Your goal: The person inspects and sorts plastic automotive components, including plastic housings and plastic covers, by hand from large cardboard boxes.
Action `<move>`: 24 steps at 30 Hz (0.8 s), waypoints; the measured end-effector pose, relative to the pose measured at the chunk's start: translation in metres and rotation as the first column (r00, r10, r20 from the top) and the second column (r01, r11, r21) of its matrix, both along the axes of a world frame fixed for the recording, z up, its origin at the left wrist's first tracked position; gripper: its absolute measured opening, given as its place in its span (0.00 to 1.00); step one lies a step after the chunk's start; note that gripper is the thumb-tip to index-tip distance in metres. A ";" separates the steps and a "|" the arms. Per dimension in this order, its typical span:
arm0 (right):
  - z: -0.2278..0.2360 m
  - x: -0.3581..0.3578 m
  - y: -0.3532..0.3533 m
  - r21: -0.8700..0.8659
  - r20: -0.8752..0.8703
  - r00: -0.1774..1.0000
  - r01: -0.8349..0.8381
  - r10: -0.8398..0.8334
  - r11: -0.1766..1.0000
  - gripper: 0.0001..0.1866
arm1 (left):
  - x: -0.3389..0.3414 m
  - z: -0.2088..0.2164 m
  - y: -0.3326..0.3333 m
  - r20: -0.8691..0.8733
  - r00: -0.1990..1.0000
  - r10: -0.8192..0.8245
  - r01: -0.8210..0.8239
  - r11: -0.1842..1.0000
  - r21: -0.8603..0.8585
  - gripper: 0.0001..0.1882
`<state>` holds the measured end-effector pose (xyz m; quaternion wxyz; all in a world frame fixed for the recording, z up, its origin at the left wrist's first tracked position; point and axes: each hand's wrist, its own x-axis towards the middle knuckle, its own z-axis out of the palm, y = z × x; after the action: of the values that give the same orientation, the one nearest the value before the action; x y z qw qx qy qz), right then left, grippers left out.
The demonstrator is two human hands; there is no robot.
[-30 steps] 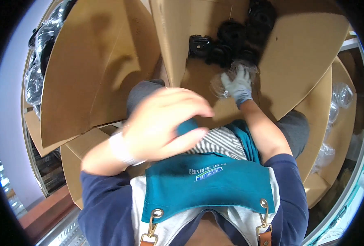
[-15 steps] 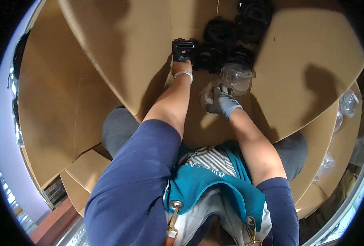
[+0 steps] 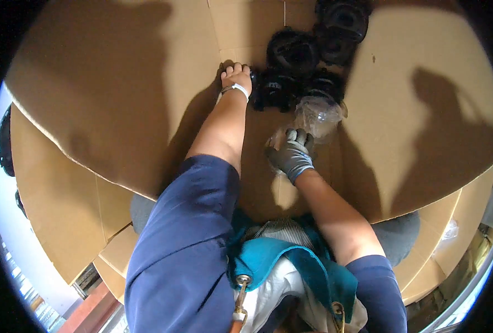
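At the far left inner corner of a cardboard box, my bare left hand (image 3: pixel 236 80) lies with its fingers stretched out and side by side. Its fingertips are against the cardboard, just left of a black moulded part (image 3: pixel 277 90); anything under the palm is hidden. My right hand (image 3: pixel 294 151), in a grey glove, has its fingers bent over a clear plastic-wrapped piece (image 3: pixel 276 140). The glove covers most of that piece. Just beyond it sits another clear plastic-wrapped piece (image 3: pixel 318 115), touching the black parts.
Several more black parts (image 3: pixel 292 53) are grouped at the far end of the box. Tall cardboard walls (image 3: pixel 119 100) rise on both sides, and their edges curve near my forearms. Outside the right wall, clear plastic (image 3: pixel 450 230) lies on another cardboard flap.
My left hand has shifted left and opened flat; the black part it was on at the corner is no longer visible. My right hand has moved slightly nearer, still at the wrapped piece.
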<state>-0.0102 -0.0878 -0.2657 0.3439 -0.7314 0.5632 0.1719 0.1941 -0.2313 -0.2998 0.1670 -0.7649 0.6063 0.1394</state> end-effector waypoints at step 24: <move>0.102 -0.046 0.032 -0.249 0.289 0.881 0.448 -0.376 0.859 0.51 | -0.045 0.027 0.153 -0.223 0.968 0.118 -0.107 0.992 0.064 0.22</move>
<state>-0.0566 -0.0561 -0.1635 0.3171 -0.6524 0.6834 -0.0820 0.1492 -0.0783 -0.2727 0.1081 -0.7727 0.5732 0.2504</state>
